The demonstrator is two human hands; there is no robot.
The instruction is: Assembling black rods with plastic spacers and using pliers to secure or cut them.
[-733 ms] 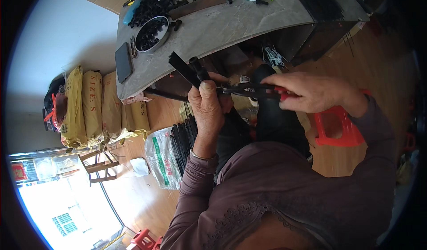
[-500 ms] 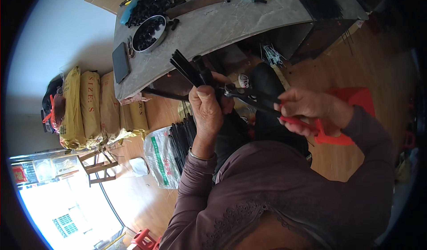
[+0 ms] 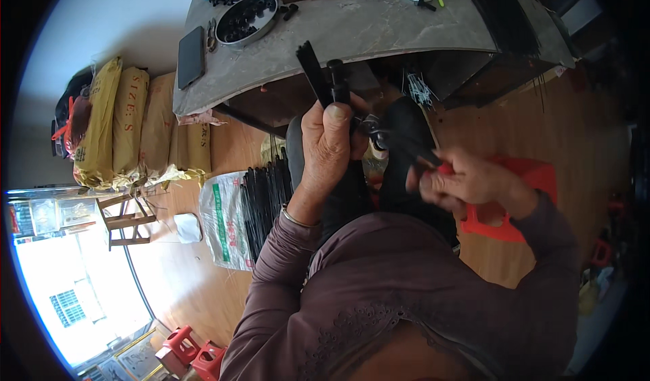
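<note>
Just above the lap, the right hand [image 3: 470, 181] wraps tight around red-handled pliers [image 3: 406, 152], whose dark nose points toward ten o'clock. At eleven o'clock from it, the left hand [image 3: 330, 147] is fisted on a bundle of flat black strips [image 3: 323, 76], long axis running roughly twelve to six. Beyond, a grey stone-look table [image 3: 379, 32] carries a round metal bowl [image 3: 249, 16] and a dark phone [image 3: 191, 56].

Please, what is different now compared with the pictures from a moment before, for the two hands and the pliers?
The right hand has drawn back toward the body with the red-handled pliers, away from the left hand. The view has also shifted, so the table sits higher in the picture. Unchanged: the left hand grips the bundle of black strips upright, and the right hand holds the pliers.
</note>
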